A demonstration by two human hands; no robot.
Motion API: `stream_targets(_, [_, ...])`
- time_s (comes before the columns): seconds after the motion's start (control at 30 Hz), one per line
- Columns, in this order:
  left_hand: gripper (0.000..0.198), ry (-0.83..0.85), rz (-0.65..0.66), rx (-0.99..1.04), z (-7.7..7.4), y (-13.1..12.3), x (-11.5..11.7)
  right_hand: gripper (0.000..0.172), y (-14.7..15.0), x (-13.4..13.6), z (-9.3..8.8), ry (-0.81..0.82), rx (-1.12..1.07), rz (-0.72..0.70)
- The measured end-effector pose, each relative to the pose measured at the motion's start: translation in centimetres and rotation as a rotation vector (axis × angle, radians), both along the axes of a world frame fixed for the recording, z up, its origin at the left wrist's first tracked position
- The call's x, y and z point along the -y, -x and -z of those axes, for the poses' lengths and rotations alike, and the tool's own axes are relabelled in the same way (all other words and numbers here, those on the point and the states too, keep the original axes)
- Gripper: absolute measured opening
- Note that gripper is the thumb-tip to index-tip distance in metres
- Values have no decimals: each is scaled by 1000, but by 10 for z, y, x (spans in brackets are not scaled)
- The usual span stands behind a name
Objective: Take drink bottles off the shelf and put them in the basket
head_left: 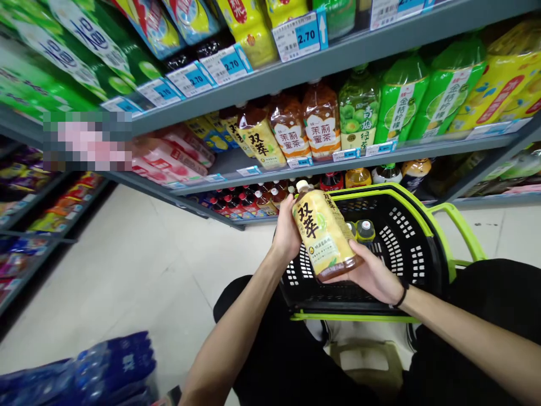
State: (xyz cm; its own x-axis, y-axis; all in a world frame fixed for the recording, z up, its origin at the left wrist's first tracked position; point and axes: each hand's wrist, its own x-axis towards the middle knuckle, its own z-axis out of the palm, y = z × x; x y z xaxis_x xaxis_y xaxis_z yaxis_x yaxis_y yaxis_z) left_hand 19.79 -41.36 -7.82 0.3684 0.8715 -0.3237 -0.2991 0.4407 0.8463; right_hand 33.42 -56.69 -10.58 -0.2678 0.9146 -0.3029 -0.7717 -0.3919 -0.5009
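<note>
A bottle of tea [323, 234] with a yellow label and a pale cap is tilted between both of my hands. My left hand [288, 228] is closed around its upper left side, near the shoulder. My right hand [374, 270], below a dark wristband, grips the lower right side and base. Under the bottle stands a black shopping basket [426, 248] with a lime-green rim. Inside it, small bottles with pale caps [366, 230] show partly behind the tea bottle.
A grey shelf [236, 93] crosses ahead, holding jasmine tea bottles [321, 124], green drink bottles [401, 101] and price tags [300, 36]. More bottles fill the lowest level. Blue wrapped packs [110, 366] lie on the floor at lower left. Another shelf [38, 248] runs along the left.
</note>
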Motion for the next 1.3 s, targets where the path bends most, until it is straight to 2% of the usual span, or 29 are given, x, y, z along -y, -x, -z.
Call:
stream_targets(0.17, [69, -57, -12, -28, -8, -2, 2, 70, 2, 5, 8, -104, 442, 64])
stream_targets(0.33, [54, -166, 31, -1, -8, 0, 1, 94, -2, 7, 16, -228, 636, 66])
stream_targets(0.47, [46, -191, 50, 1, -7, 4, -2, 112, -7, 7, 19, -263, 997, 97])
stream_targets(0.6, [32, -280, 94, 34, -8, 8, -3, 107, -9, 7, 17, -377, 1258, 182])
stream_targets(0.73, [27, -290, 139, 94, -11, 12, -2, 103, -8, 9, 17, -486, 1441, 246])
stream_targets(0.93, [23, -273, 177, 88, -19, 15, -1, 108, -10, 8, 20, -590, 1580, 251])
stream_targets(1.07, [21, -254, 140, 61, -21, 14, -1, 108, -14, 7, 21, -615, 1606, 246])
stream_targets(1.3, [26, -208, 111, 39, -17, 13, -2, 109, -17, 5, 15, -499, 1430, 184])
